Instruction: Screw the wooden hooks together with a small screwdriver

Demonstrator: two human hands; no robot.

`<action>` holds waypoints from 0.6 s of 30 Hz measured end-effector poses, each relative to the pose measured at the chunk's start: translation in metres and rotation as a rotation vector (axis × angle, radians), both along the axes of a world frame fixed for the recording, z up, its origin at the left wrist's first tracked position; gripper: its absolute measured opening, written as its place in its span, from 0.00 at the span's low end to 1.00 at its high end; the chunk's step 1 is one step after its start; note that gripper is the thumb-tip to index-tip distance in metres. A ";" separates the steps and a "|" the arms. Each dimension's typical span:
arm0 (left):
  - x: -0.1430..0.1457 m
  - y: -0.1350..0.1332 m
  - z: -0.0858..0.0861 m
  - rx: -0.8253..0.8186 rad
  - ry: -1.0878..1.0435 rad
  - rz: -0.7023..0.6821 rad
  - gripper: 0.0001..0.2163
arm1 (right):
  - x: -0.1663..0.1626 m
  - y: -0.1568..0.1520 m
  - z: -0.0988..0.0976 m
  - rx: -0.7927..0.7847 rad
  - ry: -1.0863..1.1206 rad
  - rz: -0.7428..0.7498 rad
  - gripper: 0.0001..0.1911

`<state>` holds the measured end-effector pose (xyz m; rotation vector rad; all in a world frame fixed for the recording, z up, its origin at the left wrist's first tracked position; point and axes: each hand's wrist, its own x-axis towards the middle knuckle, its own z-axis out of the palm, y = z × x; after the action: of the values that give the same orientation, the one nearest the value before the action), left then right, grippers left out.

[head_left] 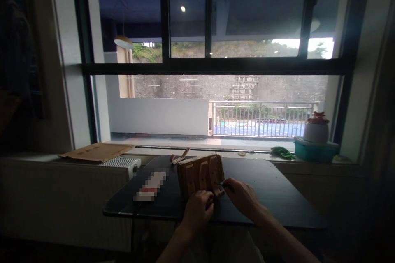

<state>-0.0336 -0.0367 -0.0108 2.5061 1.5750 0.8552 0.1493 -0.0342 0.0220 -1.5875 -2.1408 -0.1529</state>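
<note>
My right grip (pixel 242 195) pinches a dark tool (pixel 229 187), the nearest wooden hook (pixel 213 168) running roughly upright just left of it; my left grip's (pixel 198 205) closure I cannot tell.

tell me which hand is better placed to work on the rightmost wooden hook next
Probably the right hand: it holds a dark-handled tool beside the rightmost wooden hook, while the left hand is at the lower edge of the brown board, nearer the middle hook.
</note>
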 end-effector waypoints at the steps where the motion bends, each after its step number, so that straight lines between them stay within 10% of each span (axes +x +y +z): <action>1: 0.000 0.000 -0.001 0.004 -0.007 0.001 0.10 | 0.000 0.000 0.002 0.008 -0.015 0.011 0.12; 18: 0.001 0.004 -0.004 0.018 -0.039 -0.012 0.06 | -0.003 -0.002 -0.006 -0.007 0.030 -0.009 0.12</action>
<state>-0.0326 -0.0327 -0.0143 2.4920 1.5467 0.9149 0.1467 -0.0360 0.0165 -1.5941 -2.1142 -0.1239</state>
